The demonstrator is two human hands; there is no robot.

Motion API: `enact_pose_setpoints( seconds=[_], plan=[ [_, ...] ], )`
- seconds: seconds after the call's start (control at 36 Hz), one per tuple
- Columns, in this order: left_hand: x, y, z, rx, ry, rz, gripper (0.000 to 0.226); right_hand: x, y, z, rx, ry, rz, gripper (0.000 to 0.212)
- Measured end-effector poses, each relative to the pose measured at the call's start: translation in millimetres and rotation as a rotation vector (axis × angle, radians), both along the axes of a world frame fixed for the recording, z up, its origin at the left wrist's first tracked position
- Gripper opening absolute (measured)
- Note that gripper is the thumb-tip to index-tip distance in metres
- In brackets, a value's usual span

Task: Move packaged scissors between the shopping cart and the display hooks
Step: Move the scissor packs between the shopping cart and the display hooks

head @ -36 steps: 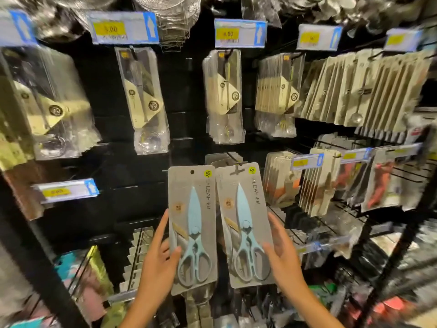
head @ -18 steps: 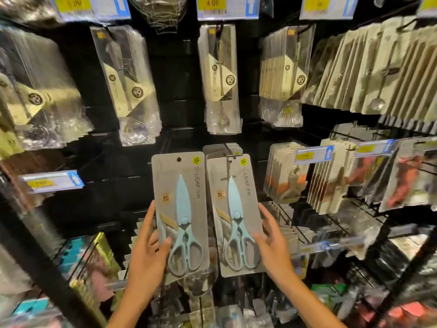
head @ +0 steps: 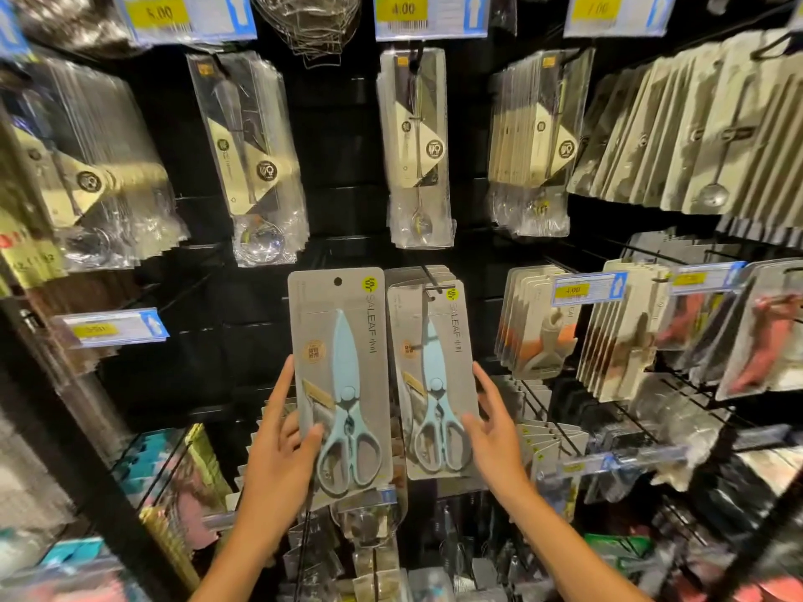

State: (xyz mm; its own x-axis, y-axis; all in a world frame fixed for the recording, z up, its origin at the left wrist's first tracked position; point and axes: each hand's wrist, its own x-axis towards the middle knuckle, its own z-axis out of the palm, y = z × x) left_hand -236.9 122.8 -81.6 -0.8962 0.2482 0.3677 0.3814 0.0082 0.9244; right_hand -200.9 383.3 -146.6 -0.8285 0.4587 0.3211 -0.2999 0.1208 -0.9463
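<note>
right now the left hand (head: 278,462) grips a scissors pack (head: 341,380) by its lower left edge, thumb across the front near the handle loops, other fingers (head: 278,397) stretched up along the card's side and behind it. the pack is upright, free of any hook, its hang hole showing at the top w/ nothing through it. it sits just beside and slightly in front of a second scissors pack (head: 434,375), which hangs at the front of a stack on a display hook (head: 430,278); the two cards' edges nearly touch or overlap a bit, can't tell which. the right hand (head: 493,436) rests against the hanging pack's lower right edge, fingers fairly straight and spread, fingertips on the card's side, not curled round it. both packs are grey cards w/ light blue scissors, blades pointing up. above them, spoon packs (head: 419,149) hang in clear sleeves under a yellow price tag (head: 430,15). to the right, more carded items (head: 617,336) on hooks w/ another price tag (head: 588,288). a black pegboard panel (head: 339,167) backs the whole display. no cart in view.
</note>
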Motion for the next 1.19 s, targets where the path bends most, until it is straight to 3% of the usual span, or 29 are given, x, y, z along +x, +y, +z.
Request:
enact_pose_setpoints(
  seconds=[0.58, 0.72, 1.06, 1.19],
  plan=[
    [3, 2, 1, 0.043, 0.03, 0.021, 0.083, -56, 18, -2, -0.032, 0.006, -0.003, 0.077],
    [1, 1, 1, 0.043, 0.037, 0.023, 0.084, -51, 20, -7, -0.121, 0.015, 0.054, 0.071],
    [-2, 7, -1, 0.017, 0.056, 0.009, 0.083, -39, 22, -13, -0.015, -0.069, 0.052, 0.06],
    [-2, 6, -5, 0.028, 0.043, 0.009, 0.083, -40, 25, -15, 0.083, -0.147, -0.012, 0.066]
  ],
)
